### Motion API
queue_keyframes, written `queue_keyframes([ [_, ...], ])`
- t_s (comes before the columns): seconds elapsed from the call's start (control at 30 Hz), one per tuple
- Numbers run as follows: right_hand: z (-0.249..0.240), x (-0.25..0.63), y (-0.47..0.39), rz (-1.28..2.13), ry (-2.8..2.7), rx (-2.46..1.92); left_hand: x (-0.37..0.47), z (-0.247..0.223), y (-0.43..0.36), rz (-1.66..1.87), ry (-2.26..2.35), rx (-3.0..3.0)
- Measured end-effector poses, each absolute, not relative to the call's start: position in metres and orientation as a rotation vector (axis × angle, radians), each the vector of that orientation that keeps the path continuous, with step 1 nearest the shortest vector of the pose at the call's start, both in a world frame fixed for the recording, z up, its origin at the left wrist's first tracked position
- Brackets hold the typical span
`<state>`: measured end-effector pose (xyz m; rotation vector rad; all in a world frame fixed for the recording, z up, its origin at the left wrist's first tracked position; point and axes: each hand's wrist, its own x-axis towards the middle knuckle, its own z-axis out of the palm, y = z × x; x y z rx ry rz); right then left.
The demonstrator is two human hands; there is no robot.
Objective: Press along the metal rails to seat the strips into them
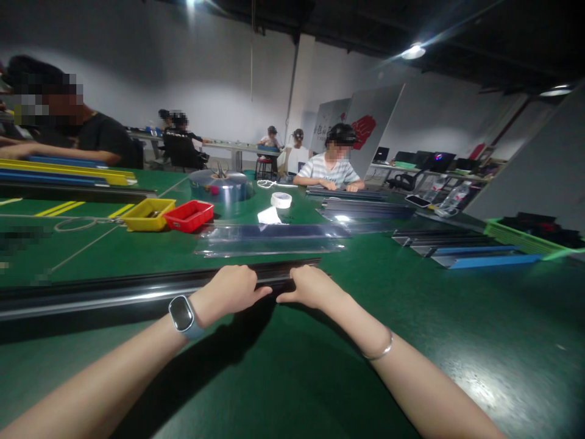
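A long black strip [137,289] runs from the left edge to the middle of the green table. Near its right end, my left hand [235,289] is closed round it, thumb on the near side; a watch is on that wrist. My right hand [311,288] grips the same strip at its right end, the two thumbs almost touching. Fingers of both hands are partly hidden behind the strip. Just beyond lies clear plastic film [274,239], with a white scrap [269,216] at its far edge.
A yellow bin [148,222] and a red bin [189,224] stand at the left, near a clear film roll [222,186]. Black and blue profiles [493,261] and a green basket [525,242] lie right. People sit at the left and far side.
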<state>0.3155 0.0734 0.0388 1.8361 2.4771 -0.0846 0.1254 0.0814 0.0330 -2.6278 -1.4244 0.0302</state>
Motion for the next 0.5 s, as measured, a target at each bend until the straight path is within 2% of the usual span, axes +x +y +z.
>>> queue_keyframes([
  [0.37,0.024,0.312,0.075,0.135,2.562,1.773,0.140,0.015,0.081,-0.292,-1.208,-2.730],
  [0.5,0.024,0.311,0.075,0.175,2.570,1.761,0.142,0.012,0.081,-0.310,-1.214,-2.740],
])
